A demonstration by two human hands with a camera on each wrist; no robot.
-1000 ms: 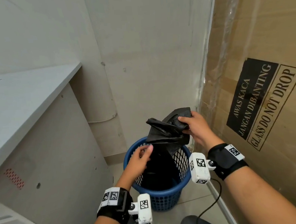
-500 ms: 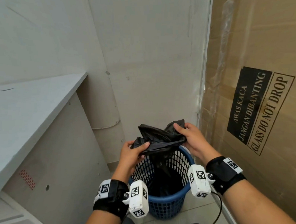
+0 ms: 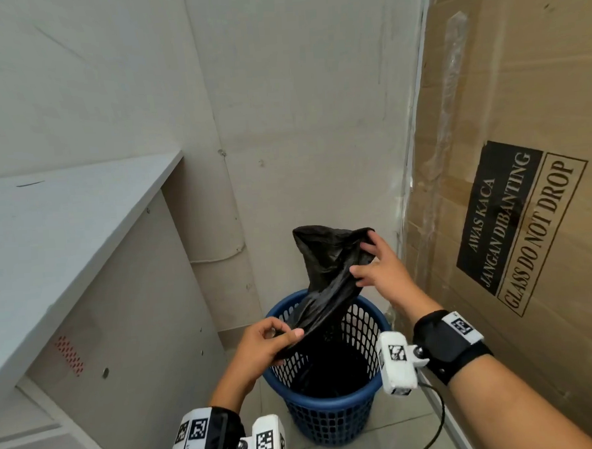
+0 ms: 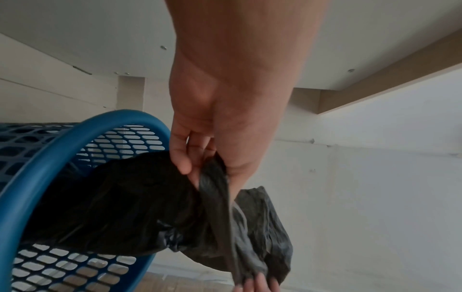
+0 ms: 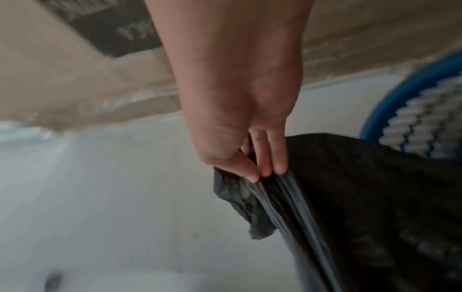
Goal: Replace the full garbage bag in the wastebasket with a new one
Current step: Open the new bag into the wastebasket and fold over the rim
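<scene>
Garbage bag (image 3: 328,274) now runs stretched and twisted out of the wastebasket (image 3: 331,404), where half a second ago both hands bunched it level above the rim: left hand (image 3: 263,346) pinches it low at the near rim, right hand (image 3: 379,271) pinches the raised mouth, so lifting-out has probably begun.

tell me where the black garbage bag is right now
In the head view the black garbage bag sits centre-right, its top stretched between the left hand and right hand, its bottom still inside the blue wastebasket.
</scene>
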